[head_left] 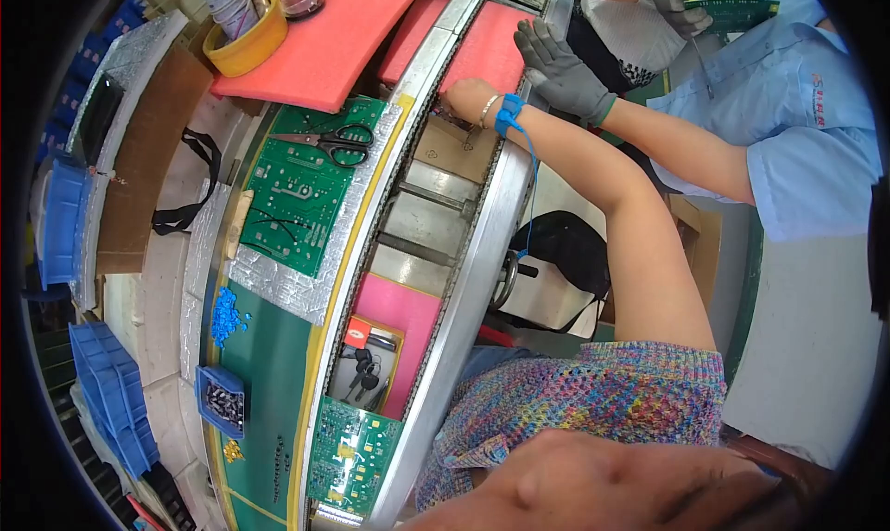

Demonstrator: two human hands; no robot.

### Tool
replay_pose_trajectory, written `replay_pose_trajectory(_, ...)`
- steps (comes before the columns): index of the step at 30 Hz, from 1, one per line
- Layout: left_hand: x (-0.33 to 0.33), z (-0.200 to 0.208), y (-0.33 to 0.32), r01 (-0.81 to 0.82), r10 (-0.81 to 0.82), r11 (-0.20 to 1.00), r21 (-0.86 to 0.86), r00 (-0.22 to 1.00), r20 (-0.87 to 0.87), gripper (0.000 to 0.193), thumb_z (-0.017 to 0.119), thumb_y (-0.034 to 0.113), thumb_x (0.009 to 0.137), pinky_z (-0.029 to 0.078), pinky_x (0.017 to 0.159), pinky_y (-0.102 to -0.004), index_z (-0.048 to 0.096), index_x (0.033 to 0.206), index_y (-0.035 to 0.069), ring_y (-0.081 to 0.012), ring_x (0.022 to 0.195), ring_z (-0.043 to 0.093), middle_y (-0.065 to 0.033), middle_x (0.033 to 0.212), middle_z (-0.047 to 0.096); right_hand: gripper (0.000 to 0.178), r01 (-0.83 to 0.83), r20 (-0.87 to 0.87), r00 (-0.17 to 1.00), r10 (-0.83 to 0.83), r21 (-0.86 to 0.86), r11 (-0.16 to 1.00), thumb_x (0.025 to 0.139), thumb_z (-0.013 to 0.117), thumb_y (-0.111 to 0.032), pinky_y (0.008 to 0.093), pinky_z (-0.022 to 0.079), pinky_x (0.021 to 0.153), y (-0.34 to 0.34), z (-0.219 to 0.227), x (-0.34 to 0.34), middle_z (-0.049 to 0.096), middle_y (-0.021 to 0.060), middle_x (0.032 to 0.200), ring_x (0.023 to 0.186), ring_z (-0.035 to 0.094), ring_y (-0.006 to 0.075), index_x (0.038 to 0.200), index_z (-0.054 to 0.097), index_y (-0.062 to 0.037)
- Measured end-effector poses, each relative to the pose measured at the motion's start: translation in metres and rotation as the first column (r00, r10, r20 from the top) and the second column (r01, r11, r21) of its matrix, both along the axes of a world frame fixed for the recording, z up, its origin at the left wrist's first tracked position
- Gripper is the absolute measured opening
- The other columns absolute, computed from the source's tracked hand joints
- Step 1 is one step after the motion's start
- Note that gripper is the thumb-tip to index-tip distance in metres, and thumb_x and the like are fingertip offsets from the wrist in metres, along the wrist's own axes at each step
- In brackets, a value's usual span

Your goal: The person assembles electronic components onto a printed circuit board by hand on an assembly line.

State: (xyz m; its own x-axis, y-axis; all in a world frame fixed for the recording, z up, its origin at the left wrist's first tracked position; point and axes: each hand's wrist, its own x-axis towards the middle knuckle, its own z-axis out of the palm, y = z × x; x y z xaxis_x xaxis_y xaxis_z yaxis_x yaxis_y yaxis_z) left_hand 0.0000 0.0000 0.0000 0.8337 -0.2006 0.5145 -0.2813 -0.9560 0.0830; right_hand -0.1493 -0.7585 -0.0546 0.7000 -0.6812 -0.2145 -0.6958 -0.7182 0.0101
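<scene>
My right hand (470, 102) reaches from a bare forearm below a multicoloured knit sleeve over the conveyor. A bracelet and a blue wrist strap (509, 115) with a coiled cord circle the wrist. The fingers are curled down at the conveyor's inner rail, beside a pink foam sheet (496, 44) and a brown cardboard piece (450, 149); whatever they grip is hidden. My left hand is out of view. Left of the rail, black-handled scissors (345, 144) lie on a large green circuit board (301, 183).
A co-worker's grey-gloved hand (567, 75) is spread beside my wrist; another gloved hand (684, 12) holds a green board (728, 14). The conveyor also carries a small parts box (366, 364) and a populated circuit board (352, 457). A blue parts bin (221, 401) stands on the green bench.
</scene>
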Motion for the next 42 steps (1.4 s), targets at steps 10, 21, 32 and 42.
replay_pose_trajectory(10,-0.004,-0.005,-0.031,-0.123,0.115,0.985,-0.122,0.99,-0.078,0.041,0.052,0.033,0.089,0.039,0.087,-0.0485,0.051,0.105,-0.004,-0.0379,0.097,0.049,-0.024,0.105,0.051,0.015,-0.085,-0.018,0.996,0.084,-0.109,0.99,0.074,0.057,-0.013,0.0406,0.053,0.068,-0.009,-0.005,0.011,0.066,0.0157,0.083,0.08,0.065,0.0313,0.08,0.068,-0.0047)
replay_pose_trajectory(21,-0.006,-0.001,-0.027,-0.101,0.101,0.993,-0.065,0.995,-0.005,0.05,0.046,0.042,0.089,0.038,0.089,-0.0499,0.051,0.107,-0.004,-0.0403,0.098,0.049,-0.0244,0.105,0.051,0.017,-0.068,-0.071,0.996,0.06,-0.111,0.992,0.074,0.056,-0.011,0.0402,0.053,0.067,-0.004,-0.009,0.013,0.066,0.0173,0.086,0.081,0.065,0.0319,0.081,0.068,-0.0017)
replay_pose_trajectory(32,-0.003,-0.003,-0.027,-0.112,0.112,0.994,0.011,0.994,0.008,0.033,0.053,0.024,0.087,0.04,0.091,-0.0463,0.054,0.105,-0.004,-0.0371,0.101,0.051,-0.022,0.107,0.053,0.013,0.12,0.377,0.926,-0.009,-0.271,0.955,0.072,0.06,-0.022,0.0397,0.051,0.06,0.004,0.075,-0.037,0.063,0.0126,0.067,0.065,0.063,0.029,0.072,0.065,-0.0094)
replay_pose_trajectory(42,0.001,-0.011,-0.022,-0.003,0.012,0.992,-0.129,0.997,0.07,0.034,0.052,0.026,0.088,0.038,0.09,-0.0468,0.053,0.105,-0.003,-0.0363,0.098,0.051,-0.0202,0.105,0.053,0.014,0.207,0.392,0.916,-0.087,-0.276,0.939,0.072,0.06,-0.019,0.0347,0.05,0.056,-0.065,0.136,-0.067,0.063,0.0088,0.062,0.056,0.062,0.024,0.069,0.065,-0.0066)
